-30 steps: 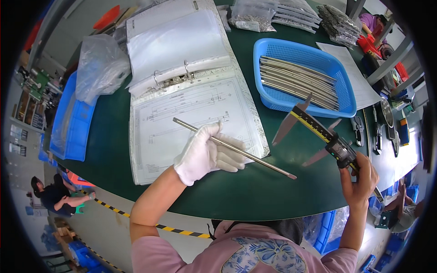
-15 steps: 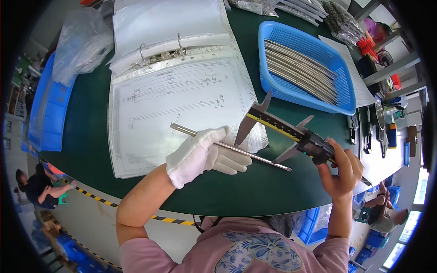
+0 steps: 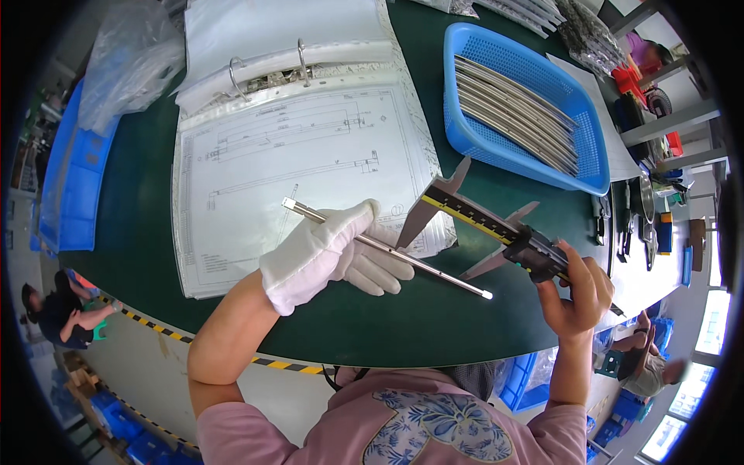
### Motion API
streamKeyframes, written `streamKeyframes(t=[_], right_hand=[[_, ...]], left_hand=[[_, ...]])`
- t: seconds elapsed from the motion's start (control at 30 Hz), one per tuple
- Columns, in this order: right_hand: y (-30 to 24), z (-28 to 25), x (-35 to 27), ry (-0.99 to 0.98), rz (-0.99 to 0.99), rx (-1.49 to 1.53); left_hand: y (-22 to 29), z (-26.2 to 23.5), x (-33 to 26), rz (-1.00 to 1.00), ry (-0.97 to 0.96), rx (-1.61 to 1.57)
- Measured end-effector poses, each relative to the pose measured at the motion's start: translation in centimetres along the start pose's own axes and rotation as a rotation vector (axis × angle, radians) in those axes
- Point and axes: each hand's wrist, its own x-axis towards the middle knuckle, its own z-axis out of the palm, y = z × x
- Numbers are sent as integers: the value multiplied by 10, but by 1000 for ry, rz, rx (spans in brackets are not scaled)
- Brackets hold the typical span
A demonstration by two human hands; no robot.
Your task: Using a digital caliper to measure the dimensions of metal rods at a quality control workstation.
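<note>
My left hand (image 3: 329, 252), in a white glove, grips a long thin metal rod (image 3: 434, 269) near its middle; the rod runs from upper left to lower right above the green table. My bare right hand (image 3: 577, 291) holds a digital caliper (image 3: 496, 227) by its dark slider body. The caliper's jaws are spread wide apart, and the rod's right part lies between them. Under the rod lies an open ring binder (image 3: 302, 147) showing a technical drawing sheet.
A blue plastic basket (image 3: 473, 132) with several similar metal rods stands at the back right. Clear plastic bags (image 3: 128, 62) and a blue tray (image 3: 70, 186) lie at the left. Small tools sit along the right table edge (image 3: 628, 225). Other people sit on the floor below, left and right.
The caliper has come left and closer to the rod, so the rod now lies between its jaws. My left hand keeps its grip on the rod.
</note>
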Motion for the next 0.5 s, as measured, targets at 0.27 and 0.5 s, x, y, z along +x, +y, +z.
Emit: streamKeyframes(t=[0.27, 0.5], right_hand=[[-2, 3, 1, -4, -26, -15], [-2, 3, 2, -25, -34, -27]], left_hand=[[-6, -1, 3, -51, -32, -191], [-5, -1, 4, -65, -40, -208]])
